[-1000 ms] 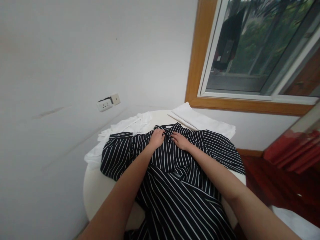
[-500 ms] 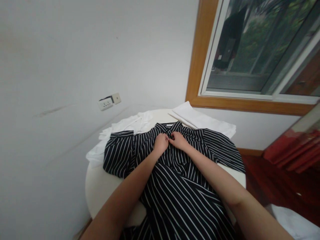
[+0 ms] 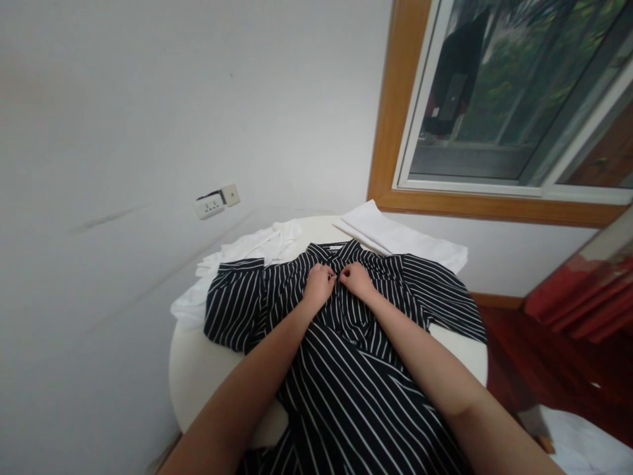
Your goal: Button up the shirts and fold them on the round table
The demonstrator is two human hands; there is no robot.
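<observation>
A black shirt with white stripes (image 3: 346, 369) lies spread face up on a round white table (image 3: 198, 376), its collar pointing away from me. My left hand (image 3: 319, 285) and my right hand (image 3: 356, 280) rest close together just below the collar. Both are curled, fingertips pinching the shirt's front placket between them. The lower part of the shirt hangs off the table's near edge, under my forearms.
A crumpled white garment (image 3: 247, 254) lies at the table's far left, and folded white cloth (image 3: 400, 239) at the far right. A wall socket (image 3: 213, 201) sits on the white wall. A wood-framed window (image 3: 494, 112) is at right, with red floor (image 3: 554, 369) below.
My hands, which lay flatter and a little apart on the shirt's chest, have drawn together below the collar and curled into a pinch on the placket.
</observation>
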